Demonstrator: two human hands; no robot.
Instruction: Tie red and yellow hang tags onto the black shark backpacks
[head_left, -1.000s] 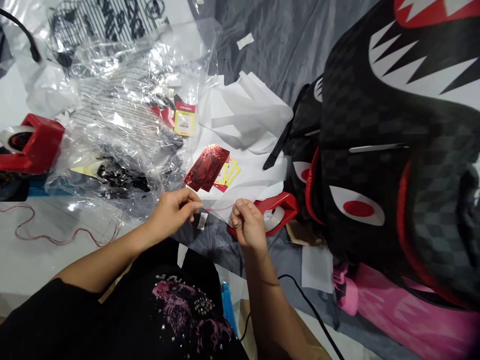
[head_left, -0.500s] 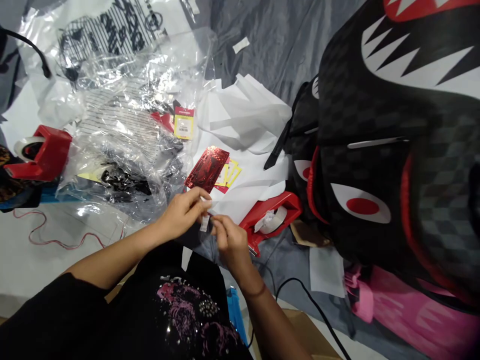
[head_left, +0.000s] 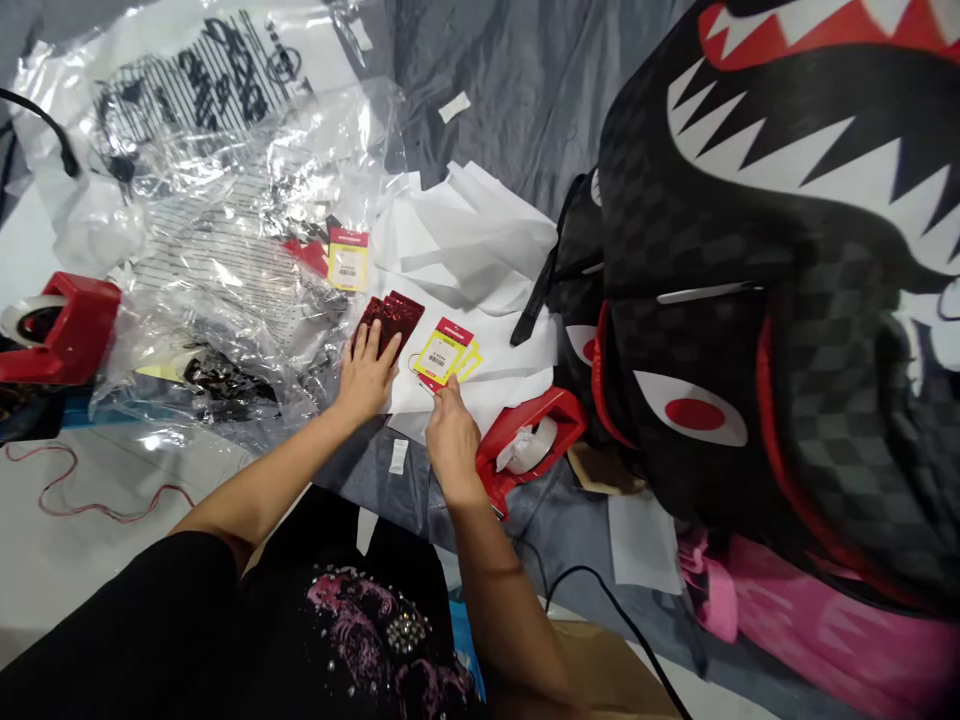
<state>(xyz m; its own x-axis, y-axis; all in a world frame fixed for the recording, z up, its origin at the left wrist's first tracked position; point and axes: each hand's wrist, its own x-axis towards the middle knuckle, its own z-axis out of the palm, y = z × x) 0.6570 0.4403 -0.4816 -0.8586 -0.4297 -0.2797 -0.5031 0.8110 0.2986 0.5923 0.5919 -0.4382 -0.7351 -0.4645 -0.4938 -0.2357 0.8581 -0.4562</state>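
Observation:
My left hand (head_left: 366, 378) lies with fingers spread on a small stack of shiny red foil cards (head_left: 399, 312), covering their lower left part. Just right of it, my right hand (head_left: 454, 440) pinches the lower edge of a red-and-yellow price tag (head_left: 441, 352) with a barcode. More yellow-edged tags (head_left: 471, 360) lie partly hidden under that one. White paper sheets (head_left: 480, 290) are spread beneath the cards and tags. Close to my right hand stands a red tape dispenser (head_left: 544, 405) with a white roll inside.
Crumpled clear plastic bags (head_left: 225, 250) cover the left, with another tag (head_left: 348, 260) on them. A second red tape dispenser (head_left: 82, 325) is at far left. Black backpacks (head_left: 720, 230) with shark teeth and a pink bag (head_left: 810, 610) fill the right. A white slip (head_left: 398, 456) lies near me.
Both hands have moved up from the near edge. My left hand now rests on the foil cards, my right grips a tag. The white slip is left on the grey cloth. The view has shifted.

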